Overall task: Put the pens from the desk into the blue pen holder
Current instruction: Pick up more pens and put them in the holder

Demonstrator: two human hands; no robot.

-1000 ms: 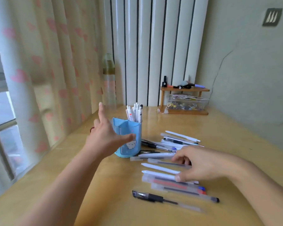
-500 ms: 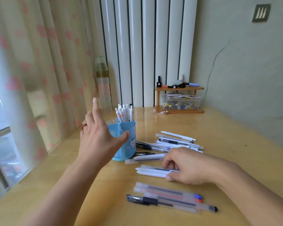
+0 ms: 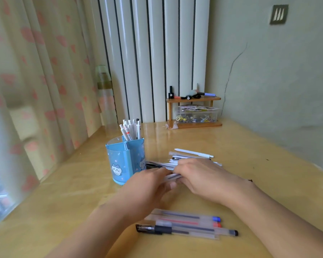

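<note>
The blue pen holder [image 3: 125, 161] stands on the wooden desk [image 3: 73, 198] at centre left, with several white pens [image 3: 130, 129] upright in its back compartment. Just right of it, my left hand [image 3: 147, 189] and my right hand [image 3: 199, 177] meet over a small bundle of translucent pens [image 3: 172, 176], both gripping it a little above the desk. More white and dark pens [image 3: 193, 153] lie in a pile behind my hands. Several clear gel pens [image 3: 186, 224] with blue, red and black caps lie side by side near the front.
A small wooden shelf [image 3: 194, 112] with a clear box of clips stands at the back against the wall. A tall bottle [image 3: 105, 97] sits by the curtain at back left. The window and curtain run along the desk's left edge.
My left hand dropped from beside the holder down to the right hand. Both hands now close on the pens that the right hand had gathered. The camera has tilted slightly.
</note>
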